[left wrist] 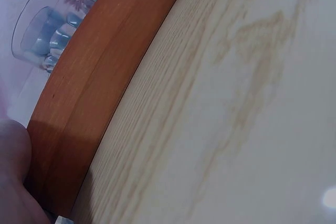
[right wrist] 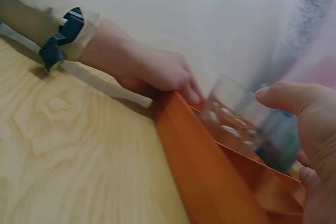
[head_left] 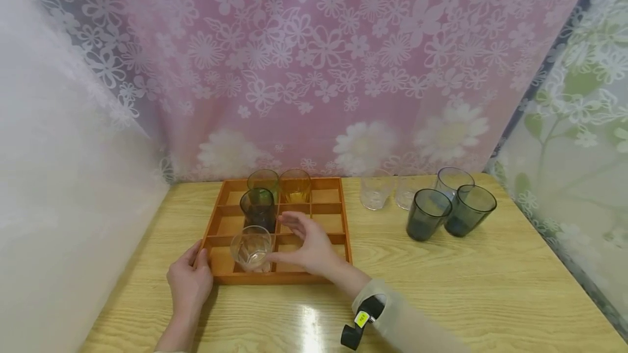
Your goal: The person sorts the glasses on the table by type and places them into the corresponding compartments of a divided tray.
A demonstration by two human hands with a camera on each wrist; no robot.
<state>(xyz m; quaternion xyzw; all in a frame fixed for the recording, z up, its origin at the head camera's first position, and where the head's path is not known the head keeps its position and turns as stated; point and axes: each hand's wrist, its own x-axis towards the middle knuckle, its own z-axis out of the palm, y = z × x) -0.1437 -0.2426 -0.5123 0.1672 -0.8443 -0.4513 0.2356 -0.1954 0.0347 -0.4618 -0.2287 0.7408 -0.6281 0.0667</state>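
My left hand (head_left: 190,277) grips the front left corner of an orange-brown wooden compartment tray (head_left: 282,278), its fingers over the side wall. A clear drinking glass (head_left: 252,249) stands upright in the tray's front row, also visible in the left wrist view as a clear glass (left wrist: 44,32) behind the tray wall. Just right of it is my right hand (head_left: 309,247), fingers apart and thumb pointing toward the glass. In the right wrist view the thumb (right wrist: 286,97) is close to the rim. Behind the clear glass stands a dark grey glass (head_left: 258,208).
A green glass (head_left: 264,181) and an amber glass (head_left: 295,187) occupy the tray's back row. On the table (head_left: 441,298) at right stand two clear glasses, two smoky grey glasses (head_left: 427,217) and a blue-rimmed glass (head_left: 453,178). A pink floral curtain (head_left: 314,70) hangs behind.
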